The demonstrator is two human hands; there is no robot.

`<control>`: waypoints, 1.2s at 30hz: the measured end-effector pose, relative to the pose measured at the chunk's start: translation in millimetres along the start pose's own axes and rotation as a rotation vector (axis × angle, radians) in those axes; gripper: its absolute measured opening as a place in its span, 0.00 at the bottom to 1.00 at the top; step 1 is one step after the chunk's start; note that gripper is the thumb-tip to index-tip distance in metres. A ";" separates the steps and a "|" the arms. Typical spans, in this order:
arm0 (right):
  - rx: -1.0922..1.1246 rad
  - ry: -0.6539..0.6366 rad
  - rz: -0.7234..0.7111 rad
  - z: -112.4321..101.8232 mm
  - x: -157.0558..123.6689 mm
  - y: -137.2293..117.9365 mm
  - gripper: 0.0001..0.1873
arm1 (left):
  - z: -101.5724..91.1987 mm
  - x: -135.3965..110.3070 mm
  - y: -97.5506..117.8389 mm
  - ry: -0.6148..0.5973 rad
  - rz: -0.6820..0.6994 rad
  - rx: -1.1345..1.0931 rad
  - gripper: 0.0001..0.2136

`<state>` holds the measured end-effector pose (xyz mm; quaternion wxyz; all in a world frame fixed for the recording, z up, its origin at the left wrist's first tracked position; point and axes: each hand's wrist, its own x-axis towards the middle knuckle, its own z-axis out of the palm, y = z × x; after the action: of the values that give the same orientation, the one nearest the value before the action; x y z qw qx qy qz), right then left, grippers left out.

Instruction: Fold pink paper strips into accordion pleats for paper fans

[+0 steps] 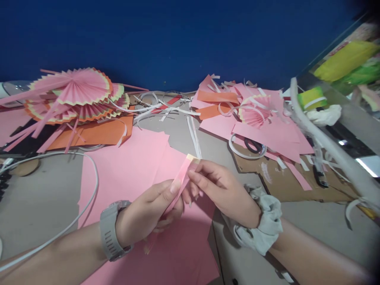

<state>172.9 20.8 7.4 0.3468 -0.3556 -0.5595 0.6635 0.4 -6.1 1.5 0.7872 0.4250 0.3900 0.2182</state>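
Note:
A folded strip of pink paper (181,174) with a pale yellow end slants up between my two hands. My left hand (154,206) is closed round its lower part, the thumb pressed flat along it. Near the yellow end, my right hand (218,188) pinches the strip between thumb and fingers. Some fingers of both hands are hidden behind the paper and each other. Below the hands lie large pink sheets (127,170), spread over the grey table (50,198).
Pleated pink paper fans (84,87) with orange and yellow edges are heaped at the back left on orange paper (92,134). Pink offcuts (267,136), a white tape roll (234,148) and cardboard (279,186) lie at right. A white cable (96,178) loops across the left.

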 end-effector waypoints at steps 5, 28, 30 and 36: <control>-0.019 0.074 -0.008 -4.0 -1.5 -1.1 0.06 | 2.7 -0.5 -0.9 0.060 -0.033 0.061 0.17; -0.088 -0.001 -0.079 1.7 -0.6 0.9 0.09 | 3.3 1.7 -0.7 -0.005 0.124 -0.026 0.16; -0.075 -0.015 -0.058 2.3 0.0 1.2 0.10 | 2.5 1.1 -0.2 -0.024 0.086 -0.045 0.14; -0.056 -0.005 0.017 -0.5 0.2 2.1 0.13 | 5.3 0.1 3.6 0.090 0.034 0.083 0.12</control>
<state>173.2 21.0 5.3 0.3297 -0.3680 -0.5757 0.6515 4.7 -6.7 6.2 0.7467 0.4534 0.4266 0.2343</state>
